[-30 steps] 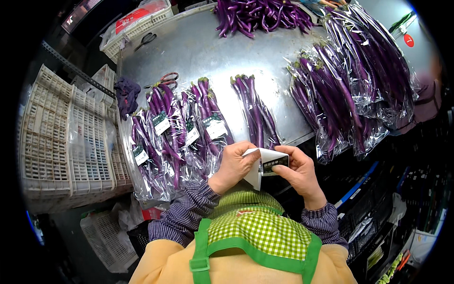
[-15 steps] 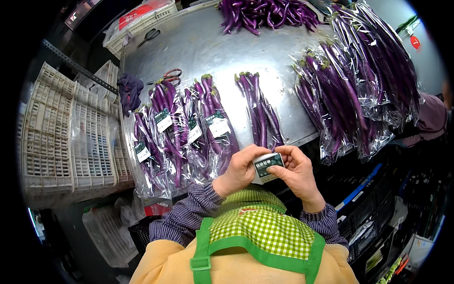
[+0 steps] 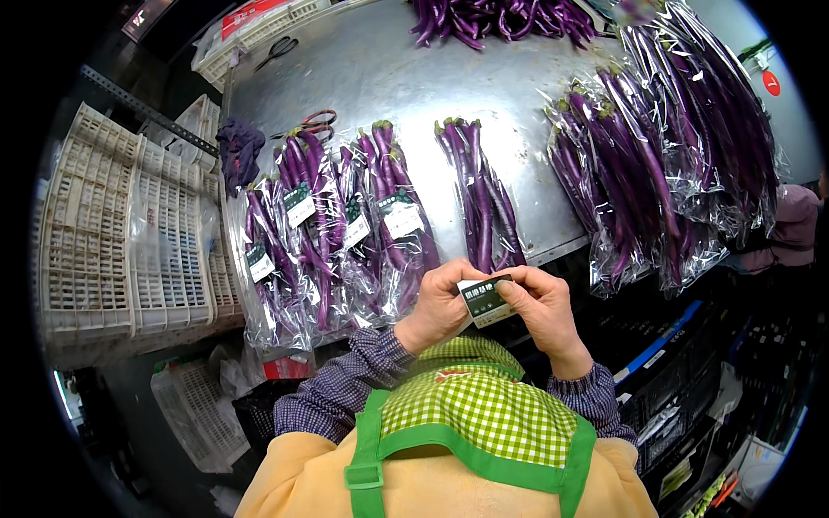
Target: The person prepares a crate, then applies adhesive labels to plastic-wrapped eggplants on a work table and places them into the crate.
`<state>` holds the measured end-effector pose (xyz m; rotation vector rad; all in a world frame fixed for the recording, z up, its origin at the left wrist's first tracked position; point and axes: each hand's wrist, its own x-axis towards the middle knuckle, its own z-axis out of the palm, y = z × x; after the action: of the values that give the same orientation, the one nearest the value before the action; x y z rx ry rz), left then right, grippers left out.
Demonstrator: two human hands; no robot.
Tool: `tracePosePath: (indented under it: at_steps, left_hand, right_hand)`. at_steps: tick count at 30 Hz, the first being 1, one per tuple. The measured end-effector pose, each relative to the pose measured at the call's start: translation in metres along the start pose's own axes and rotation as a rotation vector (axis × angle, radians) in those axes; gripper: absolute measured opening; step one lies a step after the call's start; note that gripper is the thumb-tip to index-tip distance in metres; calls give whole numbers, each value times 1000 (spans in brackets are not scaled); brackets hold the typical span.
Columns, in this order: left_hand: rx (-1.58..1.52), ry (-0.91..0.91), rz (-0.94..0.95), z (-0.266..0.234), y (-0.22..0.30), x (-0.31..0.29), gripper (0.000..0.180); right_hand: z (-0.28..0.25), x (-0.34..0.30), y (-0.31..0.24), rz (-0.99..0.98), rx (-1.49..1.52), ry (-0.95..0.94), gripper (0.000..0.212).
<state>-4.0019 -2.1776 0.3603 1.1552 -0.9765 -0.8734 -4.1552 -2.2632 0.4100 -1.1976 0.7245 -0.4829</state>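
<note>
A small stack of dark green and white labels (image 3: 484,304) is held at the table's near edge, in front of my apron. My left hand (image 3: 436,306) grips its left side with bent fingers. On the right side my right hand (image 3: 548,315) pinches it, thumb across the top face. Just beyond my hands lies a clear bag of long purple eggplants (image 3: 477,198) with no label showing. To the left, several bagged eggplants (image 3: 315,233) carry green-and-white labels. A pile of bagged eggplants (image 3: 626,164) lies to the right, no labels visible on it.
Loose eggplants (image 3: 509,19) are heaped at the metal table's (image 3: 371,82) far side. Red-handled scissors (image 3: 318,123) and black scissors (image 3: 278,50) lie at left, near a dark cloth (image 3: 239,151). White crates (image 3: 129,233) stand left; black crates (image 3: 665,380) are below right. Another person's sleeve (image 3: 790,220) shows at far right.
The label stack has tilted and turned a little in my hands, and my right thumb has slid to its upper right corner. The view has shifted slightly.
</note>
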Motion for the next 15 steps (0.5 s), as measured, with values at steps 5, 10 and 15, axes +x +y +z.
tracePosePath:
  at_steps: [5, 10, 15]
  left_hand:
    - [97, 24, -69, -5, -15, -6, 12]
    - [321, -176, -328, -17, -19, -18, 23]
    - [874, -439, -380, -35, -2, -44, 28]
  right_hand:
    - [0, 6, 7, -180, -213, 21, 13]
    - [-11, 33, 21, -255, -273, 126, 7]
    - [-20, 91, 30, -84, -62, 209, 11]
